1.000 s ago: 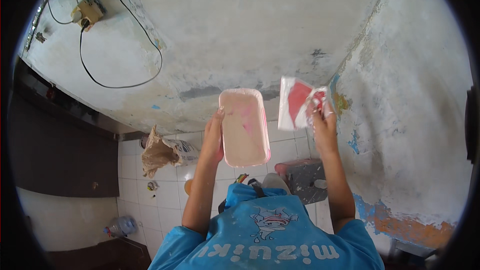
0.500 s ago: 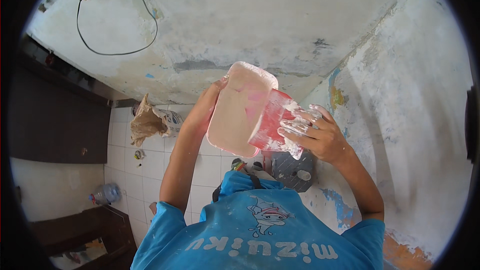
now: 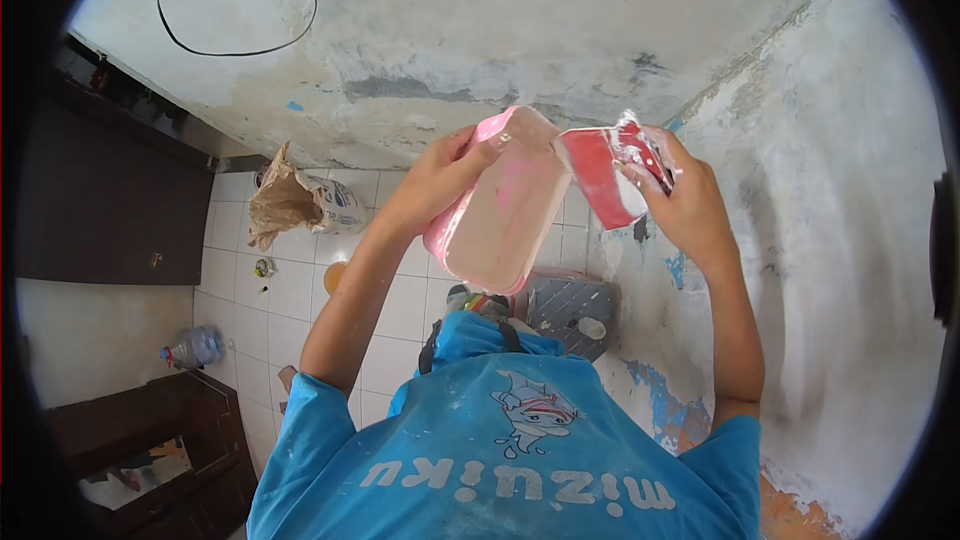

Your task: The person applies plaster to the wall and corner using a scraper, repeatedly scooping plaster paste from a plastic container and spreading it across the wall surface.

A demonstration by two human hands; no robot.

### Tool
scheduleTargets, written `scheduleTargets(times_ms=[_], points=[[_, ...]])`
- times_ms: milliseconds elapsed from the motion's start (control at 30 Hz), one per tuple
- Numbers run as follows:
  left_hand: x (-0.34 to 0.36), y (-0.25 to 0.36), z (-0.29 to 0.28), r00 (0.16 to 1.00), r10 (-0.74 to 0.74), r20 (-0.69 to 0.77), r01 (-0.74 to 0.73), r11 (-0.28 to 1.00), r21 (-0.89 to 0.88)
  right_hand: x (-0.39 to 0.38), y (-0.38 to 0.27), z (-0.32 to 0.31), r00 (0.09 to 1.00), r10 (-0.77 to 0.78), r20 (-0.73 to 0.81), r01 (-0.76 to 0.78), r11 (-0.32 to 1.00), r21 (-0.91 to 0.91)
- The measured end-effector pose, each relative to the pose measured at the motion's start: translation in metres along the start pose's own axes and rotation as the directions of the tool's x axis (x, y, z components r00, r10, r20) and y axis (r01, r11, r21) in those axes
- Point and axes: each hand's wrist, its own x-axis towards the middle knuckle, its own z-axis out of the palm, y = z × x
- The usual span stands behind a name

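Note:
My left hand [image 3: 450, 172] grips the left side of a pink plastic tub [image 3: 458, 223], thumb over its rim. A smooth beige layer of filler paste [image 3: 508, 225] lies inside, with pink streaks of the tub showing through. My right hand [image 3: 692, 202] holds a red putty spreader [image 3: 597, 172] at the tub's upper right side. White paste is smeared on the spreader and my right fingers. The spreader's left corner is close to the tub's rim; I cannot tell whether they touch.
Ahead is a patchy wall [image 3: 480, 20] with a hanging black cable [image 3: 235, 54]; another wall stands at right. On the tiled floor are a grey, paint-spotted stool [image 3: 565, 308], an open paper sack [image 3: 283, 205] and a large plastic bottle [image 3: 200, 347]. A dark wooden cabinet [image 3: 205, 420] stands lower left.
The spreader has lifted from over the tub's right side and turned, moving up and right. The tub has tilted, showing its pink outer left wall. My view has shifted.

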Motion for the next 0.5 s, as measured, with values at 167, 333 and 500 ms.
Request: scheduleTargets(times_ms=[167, 333, 500], points=[[0.004, 0.013, 0.008, 1.0, -0.023, 0.013, 0.02, 0.984, 0.177, 0.018, -0.004, -0.004, 0.99, 0.062, 0.131, -0.044, 0.991, -0.13], [0.008, 0.014, 0.009, 1.0, -0.01, 0.001, 0.009, 0.963, 0.268, 0.023, 0.01, 0.006, 0.983, 0.049, 0.178, -0.023, 0.988, -0.15], [0.01, 0.012, 0.005, 0.999, -0.046, 0.013, 0.04, 0.957, 0.288, 0.03, 0.018, 0.016, 0.94, 0.082, 0.333, -0.042, 0.991, -0.126]])
